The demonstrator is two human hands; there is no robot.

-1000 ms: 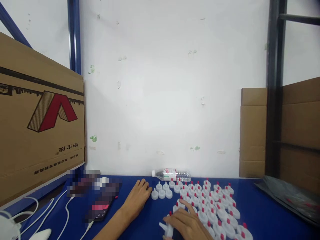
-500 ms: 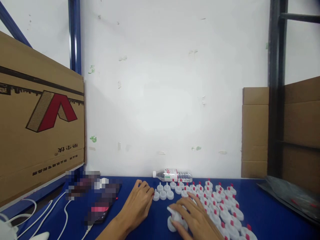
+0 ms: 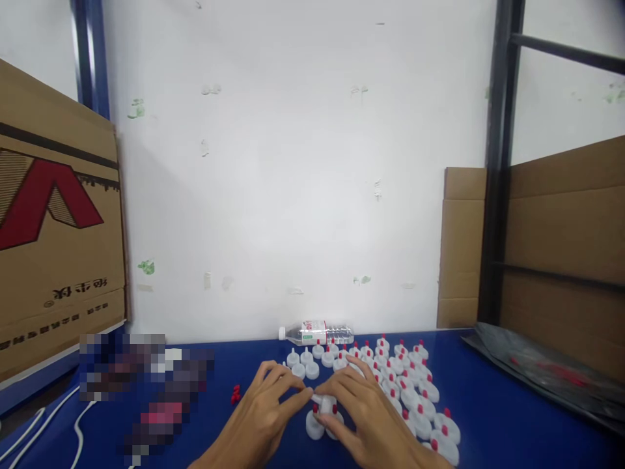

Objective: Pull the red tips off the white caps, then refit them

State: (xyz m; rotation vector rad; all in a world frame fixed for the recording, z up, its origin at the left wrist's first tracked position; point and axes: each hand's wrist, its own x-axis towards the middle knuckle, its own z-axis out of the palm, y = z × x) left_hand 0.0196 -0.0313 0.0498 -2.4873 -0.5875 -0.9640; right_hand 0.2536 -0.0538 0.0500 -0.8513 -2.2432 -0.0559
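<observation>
A white nozzle cap (image 3: 328,405) is pinched in my right hand (image 3: 359,404), its spout pointing left. The closed thumb and forefinger of my left hand (image 3: 273,400) meet that spout; whatever they grip is hidden. Just beneath stand white nozzle caps with red tips, one of them (image 3: 315,426) between my hands, another partly covered by my right fingers. Behind my hands are several nozzle caps with bare spouts (image 3: 311,370). To the right stand rows of red-tipped nozzle caps (image 3: 422,420). Small red tips (image 3: 236,394) lie left of my left hand.
A clear plastic bottle (image 3: 317,333) lies along the wall at the back of the blue table (image 3: 469,384). Blurred-out items and white cables (image 3: 78,423) are at left, beside a large carton (image 3: 58,260). A grey plastic bag (image 3: 551,374) lies at the right.
My left hand has moved right to the spout of the nozzle cap in my right hand. The view has swung right, and the loose red tips have come into sight.
</observation>
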